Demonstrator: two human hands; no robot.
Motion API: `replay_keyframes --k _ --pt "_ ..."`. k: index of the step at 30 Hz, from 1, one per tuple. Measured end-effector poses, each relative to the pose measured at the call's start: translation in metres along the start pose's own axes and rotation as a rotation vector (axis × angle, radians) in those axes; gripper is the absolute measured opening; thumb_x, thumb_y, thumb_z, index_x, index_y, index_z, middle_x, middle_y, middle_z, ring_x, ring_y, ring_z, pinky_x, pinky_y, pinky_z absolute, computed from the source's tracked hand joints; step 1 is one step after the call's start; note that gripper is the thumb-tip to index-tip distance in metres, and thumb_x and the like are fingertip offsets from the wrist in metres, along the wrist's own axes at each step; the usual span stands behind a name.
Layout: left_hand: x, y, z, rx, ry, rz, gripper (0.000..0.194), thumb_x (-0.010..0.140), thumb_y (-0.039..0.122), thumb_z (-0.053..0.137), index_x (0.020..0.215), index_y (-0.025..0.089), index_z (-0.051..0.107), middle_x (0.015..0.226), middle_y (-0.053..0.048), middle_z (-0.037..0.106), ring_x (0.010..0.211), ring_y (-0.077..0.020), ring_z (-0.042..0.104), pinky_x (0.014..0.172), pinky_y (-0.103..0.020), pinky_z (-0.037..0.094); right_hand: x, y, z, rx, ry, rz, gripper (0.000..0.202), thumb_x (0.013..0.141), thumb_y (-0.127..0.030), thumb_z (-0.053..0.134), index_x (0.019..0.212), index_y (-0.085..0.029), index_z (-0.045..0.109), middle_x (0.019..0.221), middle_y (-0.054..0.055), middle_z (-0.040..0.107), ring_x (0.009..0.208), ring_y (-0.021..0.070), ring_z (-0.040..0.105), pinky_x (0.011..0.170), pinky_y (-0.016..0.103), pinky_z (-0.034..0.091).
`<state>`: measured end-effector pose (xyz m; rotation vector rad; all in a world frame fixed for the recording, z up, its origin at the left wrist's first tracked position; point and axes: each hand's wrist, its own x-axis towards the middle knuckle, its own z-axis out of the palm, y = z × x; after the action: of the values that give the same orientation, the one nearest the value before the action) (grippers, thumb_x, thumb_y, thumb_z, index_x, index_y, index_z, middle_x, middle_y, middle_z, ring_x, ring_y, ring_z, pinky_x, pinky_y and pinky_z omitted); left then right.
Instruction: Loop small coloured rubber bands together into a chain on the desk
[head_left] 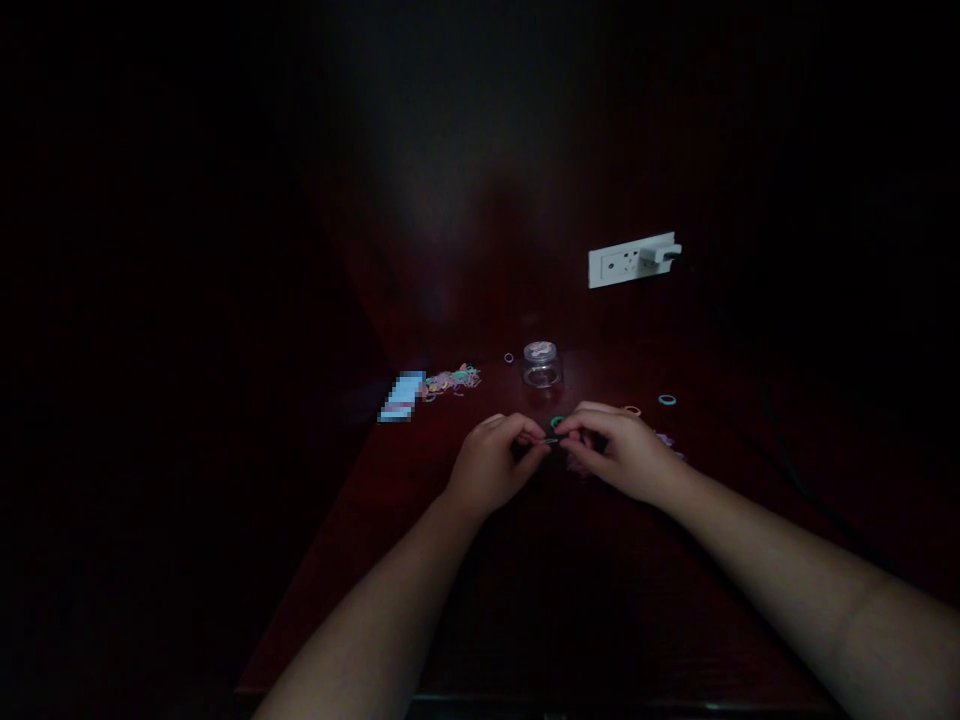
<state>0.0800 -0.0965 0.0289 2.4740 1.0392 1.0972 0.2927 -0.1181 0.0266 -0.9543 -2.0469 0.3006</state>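
Over the dark red table (450,560), my left hand (496,458) pinches one side of a small green band (551,441). My right hand (619,450) is closed at the other side of it, thumb and fingertips together; whether they grip the same band is too small to tell. Just behind the fingertips is a green ring (556,423). Purple bands (578,464) lie under my right hand, partly hidden by it, and more show past its wrist. A clear jar (541,366) with a lid stands behind the hands.
At the back left, a pile of mixed pastel bands (454,380) lies beside a bright pixelated rectangle (403,396). One purple ring (508,357) is left of the jar. A blue ring (667,400) and an orange ring (632,410) lie right. A wall socket (619,263) holds a plug.
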Motion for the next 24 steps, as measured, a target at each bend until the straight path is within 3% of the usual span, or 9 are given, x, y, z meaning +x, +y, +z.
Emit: replay_keyframes --k 7,16,24 --pt "-0.0018 0.0034 -0.0016 0.055 -0.045 0.028 0.007 0.085 0.026 0.07 0.09 0.024 0.065 0.086 0.001 0.071 0.081 -0.0164 0.063 0.074 -0.03 0.049 -0.0005 0.0002 -0.0003 0.027 -0.055 0.011 0.011 0.09 -0.021 0.06 0.083 -0.018 0.068 0.074 0.002 0.059 0.064 0.0129 0.056 0.058 0.026 0.044" --pt "-0.0018 0.0035 -0.0001 0.065 -0.042 0.035 0.007 0.085 0.028 0.069 0.091 0.025 0.066 0.087 0.001 0.072 0.083 -0.0172 0.064 0.074 -0.031 0.048 -0.0011 -0.0047 -0.0025 0.021 -0.068 0.027 0.006 0.086 -0.02 0.062 0.085 -0.019 0.067 0.075 0.002 0.058 0.067 0.0144 0.056 0.061 0.027 0.045" --pt "-0.0024 0.0025 0.0004 0.05 -0.053 0.044 0.01 0.084 0.028 0.07 0.093 0.025 0.066 0.089 0.001 0.073 0.085 -0.0173 0.065 0.075 -0.032 0.048 -0.0002 -0.0041 -0.0028 0.01 -0.072 0.036 0.013 0.09 -0.02 0.058 0.08 -0.018 0.065 0.073 0.002 0.059 0.065 0.0141 0.056 0.061 0.028 0.044"
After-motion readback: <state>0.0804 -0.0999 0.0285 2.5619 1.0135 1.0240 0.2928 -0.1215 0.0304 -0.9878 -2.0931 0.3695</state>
